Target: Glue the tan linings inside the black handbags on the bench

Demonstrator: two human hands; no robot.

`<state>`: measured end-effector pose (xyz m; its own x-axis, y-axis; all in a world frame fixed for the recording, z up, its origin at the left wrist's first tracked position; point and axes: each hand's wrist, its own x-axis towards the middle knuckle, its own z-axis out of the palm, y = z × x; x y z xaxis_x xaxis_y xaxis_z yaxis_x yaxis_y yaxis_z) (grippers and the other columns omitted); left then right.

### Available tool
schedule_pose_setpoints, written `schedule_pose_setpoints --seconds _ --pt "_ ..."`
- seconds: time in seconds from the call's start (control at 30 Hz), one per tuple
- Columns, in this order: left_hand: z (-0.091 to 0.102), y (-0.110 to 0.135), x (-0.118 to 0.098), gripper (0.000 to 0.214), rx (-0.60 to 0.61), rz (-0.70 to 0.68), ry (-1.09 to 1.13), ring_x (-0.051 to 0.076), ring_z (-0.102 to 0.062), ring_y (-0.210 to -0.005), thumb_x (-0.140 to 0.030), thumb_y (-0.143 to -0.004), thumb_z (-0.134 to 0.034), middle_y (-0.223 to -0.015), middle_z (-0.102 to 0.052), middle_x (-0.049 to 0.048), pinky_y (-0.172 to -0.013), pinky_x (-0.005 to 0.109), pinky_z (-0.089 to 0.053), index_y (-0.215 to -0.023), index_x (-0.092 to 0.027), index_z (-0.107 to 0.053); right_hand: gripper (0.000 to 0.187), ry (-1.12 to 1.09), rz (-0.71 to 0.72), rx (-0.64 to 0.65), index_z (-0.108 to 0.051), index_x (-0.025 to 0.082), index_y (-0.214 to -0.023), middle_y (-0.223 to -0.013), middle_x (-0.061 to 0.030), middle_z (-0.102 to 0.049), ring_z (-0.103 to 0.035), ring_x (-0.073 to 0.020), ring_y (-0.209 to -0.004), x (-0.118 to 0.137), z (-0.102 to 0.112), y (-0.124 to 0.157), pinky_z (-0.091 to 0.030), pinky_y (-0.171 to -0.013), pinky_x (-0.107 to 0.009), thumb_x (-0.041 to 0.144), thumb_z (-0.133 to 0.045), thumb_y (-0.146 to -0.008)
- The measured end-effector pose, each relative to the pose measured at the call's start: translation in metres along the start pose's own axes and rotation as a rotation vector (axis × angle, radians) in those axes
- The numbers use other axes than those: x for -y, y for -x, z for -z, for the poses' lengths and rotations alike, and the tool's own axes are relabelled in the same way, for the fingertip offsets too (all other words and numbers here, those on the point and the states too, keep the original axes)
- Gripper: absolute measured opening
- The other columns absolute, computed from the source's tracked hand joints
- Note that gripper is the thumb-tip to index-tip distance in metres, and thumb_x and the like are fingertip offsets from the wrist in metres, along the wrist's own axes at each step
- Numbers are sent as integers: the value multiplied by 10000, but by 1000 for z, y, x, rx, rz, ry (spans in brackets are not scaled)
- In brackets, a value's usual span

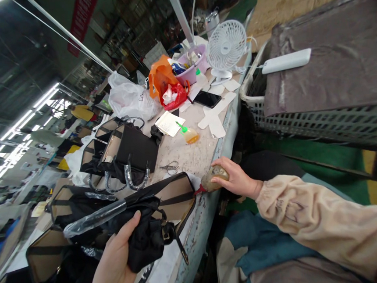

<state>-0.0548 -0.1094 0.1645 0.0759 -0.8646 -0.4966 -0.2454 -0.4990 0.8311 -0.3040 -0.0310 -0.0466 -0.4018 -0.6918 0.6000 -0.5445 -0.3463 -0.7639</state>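
Note:
My right hand (236,177) is wrapped round a stained squeeze bottle (215,176). The bottle's red nozzle points left, at the edge of a black handbag's beige open side (176,195). Whether the tip touches the bag I cannot tell. My left hand (117,253) grips a bunched black fabric part (145,235) of that bag, with a metal clasp and strap hanging beside it. A plastic-wrapped handle (94,218) lies across the bag above this hand. Small scissors (171,166) lie just behind the bag.
More black handbags (131,148) stand along the left of the worn table (196,156). Farther back are a green-capped bottle (189,134), paper, a phone (207,99), an orange bag (163,77), a purple basin (195,66) and a white fan (226,45). A plastic crate (306,124) stands right.

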Motion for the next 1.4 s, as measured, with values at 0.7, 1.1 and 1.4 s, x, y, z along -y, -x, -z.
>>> schedule_pose_setpoints --seconds 0.7,1.1,1.4 --pt "-12 -4 -18 227 140 56 63 263 -697 -585 -147 -853 -593 -807 -737 177 -510 392 -604 -1033 -22 -651 299 100 58 -36 -539 201 -1127 -1018 -92 -596 -599 -262 -943 -1 2 -5 -513 -852 -408 412 -615 -930" --pt "-28 -16 -30 238 150 35 112 287 -709 -629 -132 -854 -595 -841 -737 180 -537 409 -612 -1069 -39 -636 301 107 44 -22 -543 208 -1120 -1008 -86 -606 -611 -260 -929 -4 0 -9 -525 -832 -397 430 -608 -928" --pt "-31 -19 -32 228 166 40 98 276 -699 -602 -138 -853 -596 -832 -735 188 -519 397 -607 -1043 -20 -642 317 139 66 -43 -539 205 -1123 -995 -85 -599 -599 -269 -922 -8 0 -20 -517 -830 -419 448 -603 -930"
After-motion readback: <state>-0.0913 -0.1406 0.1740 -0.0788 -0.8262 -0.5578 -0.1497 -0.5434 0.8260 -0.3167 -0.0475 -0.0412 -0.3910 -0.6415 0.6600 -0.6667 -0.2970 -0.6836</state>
